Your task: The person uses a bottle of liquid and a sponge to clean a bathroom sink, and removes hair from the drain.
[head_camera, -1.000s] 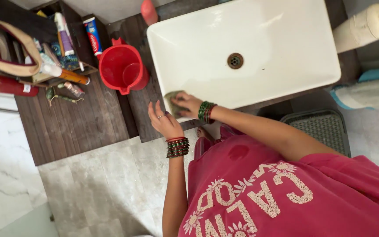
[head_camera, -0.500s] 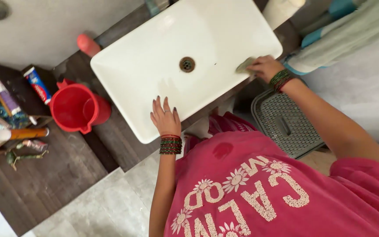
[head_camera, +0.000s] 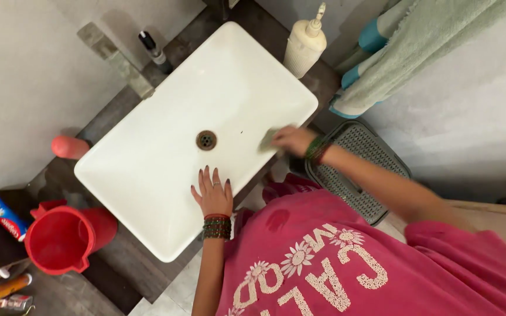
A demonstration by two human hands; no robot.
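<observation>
Left hand: I see the left hand [head_camera: 213, 194] lying flat on the near edge of the white sink [head_camera: 147, 169], palm down, the 5 fingers stretched and a little spread. It holds nothing.
Left wrist: a stack of green and red bangles [head_camera: 216, 225] sits just behind the hand.
Right hand: the right hand [head_camera: 294, 140] is at the near right side of the sink, the fingers curled down on a greenish scrub pad [head_camera: 267, 139]. The hand is a little blurred, so I cannot tell how tight the grip is.
Scrub pad: it lies against the inner white wall of the sink, to the right of the round drain [head_camera: 206, 140] and apart from it.
Counter: a cream pump bottle [head_camera: 304, 44] stands at the far right corner, just beside the sink.
Left side: 1 red jug [head_camera: 65, 239] stands on the dark wood counter [head_camera: 130, 266], near the sink's left corner.
Floor: a grey plastic stool [head_camera: 352, 167] is under the right forearm.
Wall: a pale green towel [head_camera: 417, 47] hangs at the right.
</observation>
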